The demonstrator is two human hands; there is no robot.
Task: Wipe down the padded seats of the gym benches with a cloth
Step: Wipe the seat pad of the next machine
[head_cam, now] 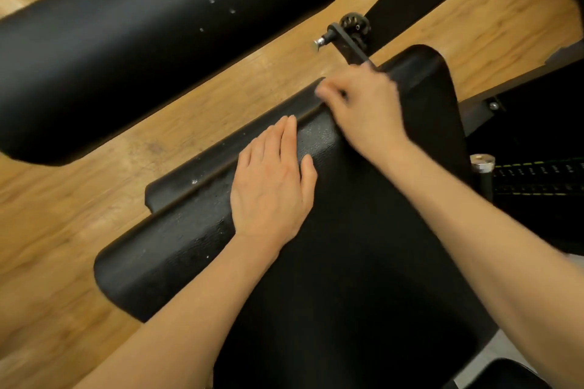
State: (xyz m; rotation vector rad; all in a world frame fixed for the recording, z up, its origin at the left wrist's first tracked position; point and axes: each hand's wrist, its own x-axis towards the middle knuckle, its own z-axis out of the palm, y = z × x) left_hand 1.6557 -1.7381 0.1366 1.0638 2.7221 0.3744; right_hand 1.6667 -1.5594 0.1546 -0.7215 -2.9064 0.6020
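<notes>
From the head camera, the left hand (271, 186) lies flat, fingers straight, on the black padded seat (363, 262) above the wooden floor (63, 230). The right hand (363, 107) (motion-blurred) curls its fingers at the seat's far edge; no cloth can be made out, and its grasp cannot be told.

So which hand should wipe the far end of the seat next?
Probably the right hand: it is already at the far end of the black padded seat, fingers curled at the seam. The left hand lies flat nearer. No cloth is clearly visible.
</notes>
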